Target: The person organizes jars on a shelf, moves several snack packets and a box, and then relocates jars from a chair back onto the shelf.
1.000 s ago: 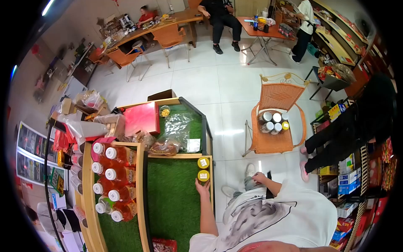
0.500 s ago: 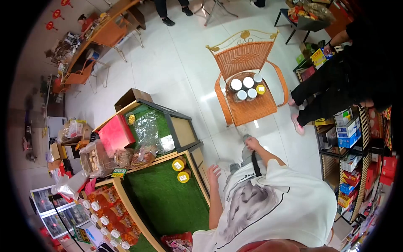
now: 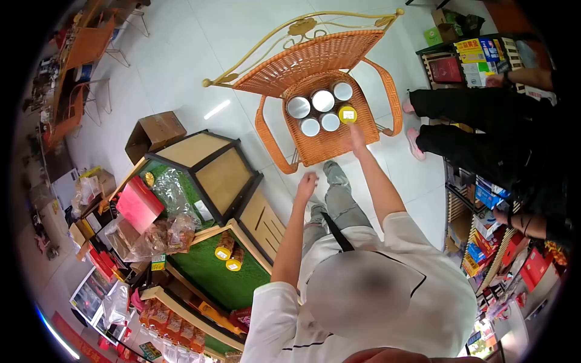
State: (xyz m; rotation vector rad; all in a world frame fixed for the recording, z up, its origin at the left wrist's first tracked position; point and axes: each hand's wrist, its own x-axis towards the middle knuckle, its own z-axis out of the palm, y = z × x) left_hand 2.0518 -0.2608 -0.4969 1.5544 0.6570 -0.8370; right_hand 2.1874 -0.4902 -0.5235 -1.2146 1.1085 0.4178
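Several jars with white or silvery lids [image 3: 322, 100] stand together on the seat of an orange wicker chair [image 3: 315, 149]. A yellow-lidded jar [image 3: 348, 114] with a white label stands at the right front of this group. My right hand [image 3: 357, 138] reaches over the front of the seat, fingers extended, fingertips right at the near edge of the yellow lid. In front of the chair's left leg, lower down, my left hand [image 3: 307, 184] hangs with its fingers curled in and nothing showing in it.
To the left, a green-lined display stand [image 3: 218, 290] holds two yellow-lidded jars [image 3: 229, 251]. Near it are a cardboard box [image 3: 154, 134] and bottles with orange contents [image 3: 169, 323]. A person in dark trousers [image 3: 466, 109] stands at the right, beside shelves of boxed goods [image 3: 481, 242].
I have come closer to the chair, which now appears larger. My right hand has moved forward to the yellow-lidded jar. My left hand has gone from spread fingers to curled.
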